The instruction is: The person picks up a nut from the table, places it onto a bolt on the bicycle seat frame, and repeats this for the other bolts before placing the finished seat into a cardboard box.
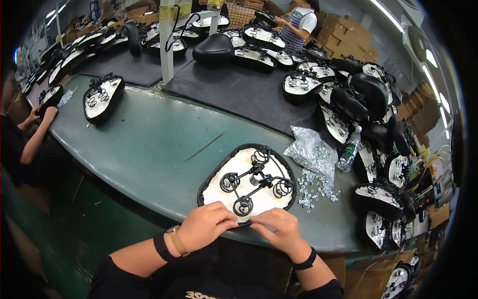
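A wide bicycle saddle (224, 199) lies upside down on the green table in front of me. Its pale underside carries black coil springs (243, 206) joined by black metal rods, and a black cover wraps round its rim. My left hand (205, 226) is closed, its thumb and fingers pinching the saddle's near edge. Just to the right, my right hand (280, 228) is also closed on that edge, its fingertips close to the left ones. Whether something small is between the fingertips is too fine to make out.
Right of the saddle are loose small nuts (309, 192), a clear plastic bag (312, 152) and a bottle (350, 149). Piled saddles (368, 94) line the right and far sides. Another saddle (103, 99) lies far left, near a co-worker's hands (49, 115). A white post (167, 50) stands behind.
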The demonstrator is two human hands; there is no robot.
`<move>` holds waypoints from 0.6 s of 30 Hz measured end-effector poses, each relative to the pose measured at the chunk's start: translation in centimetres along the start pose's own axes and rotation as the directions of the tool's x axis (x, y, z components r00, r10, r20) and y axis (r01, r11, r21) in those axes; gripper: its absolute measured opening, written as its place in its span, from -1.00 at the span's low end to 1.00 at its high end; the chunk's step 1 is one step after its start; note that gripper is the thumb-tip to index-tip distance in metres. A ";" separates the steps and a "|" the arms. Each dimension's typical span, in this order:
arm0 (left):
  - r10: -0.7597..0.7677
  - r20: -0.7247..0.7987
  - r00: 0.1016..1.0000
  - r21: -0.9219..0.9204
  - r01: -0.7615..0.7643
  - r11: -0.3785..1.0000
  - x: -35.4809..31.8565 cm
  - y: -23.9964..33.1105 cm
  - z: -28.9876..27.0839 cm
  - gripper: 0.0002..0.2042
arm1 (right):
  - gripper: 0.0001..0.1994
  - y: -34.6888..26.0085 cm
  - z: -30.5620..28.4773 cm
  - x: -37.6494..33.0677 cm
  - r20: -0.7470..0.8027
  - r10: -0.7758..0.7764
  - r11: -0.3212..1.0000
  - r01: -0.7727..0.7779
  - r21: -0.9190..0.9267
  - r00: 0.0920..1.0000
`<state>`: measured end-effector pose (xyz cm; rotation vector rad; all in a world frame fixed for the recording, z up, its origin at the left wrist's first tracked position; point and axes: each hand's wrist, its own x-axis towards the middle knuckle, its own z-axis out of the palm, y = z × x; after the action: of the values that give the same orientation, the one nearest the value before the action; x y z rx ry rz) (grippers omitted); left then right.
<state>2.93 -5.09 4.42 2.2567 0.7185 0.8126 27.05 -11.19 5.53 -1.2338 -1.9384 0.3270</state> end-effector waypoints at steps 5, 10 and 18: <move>-0.469 0.318 0.824 -0.635 0.552 0.540 -1.6 1.1 1.4 -0.79 | -0.76 -2.2 1.1 -0.4 -0.006 -0.167 0.986 0.167 -0.013 0.986; -0.402 0.257 0.879 -0.580 0.473 0.664 -2.1 1.1 1.5 -0.81 | -0.81 -1.9 0.9 -0.5 0.034 -0.139 0.989 0.141 -0.047 0.990; 0.028 -0.105 0.994 0.289 0.004 0.957 -1.8 0.8 2.4 -0.45 | -0.86 2.6 -0.2 1.3 0.100 0.099 0.973 -0.075 -0.216 0.990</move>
<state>3.64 -7.66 2.93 2.4917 0.9267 0.8894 28.56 -8.87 4.78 -1.4695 -2.0584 0.2414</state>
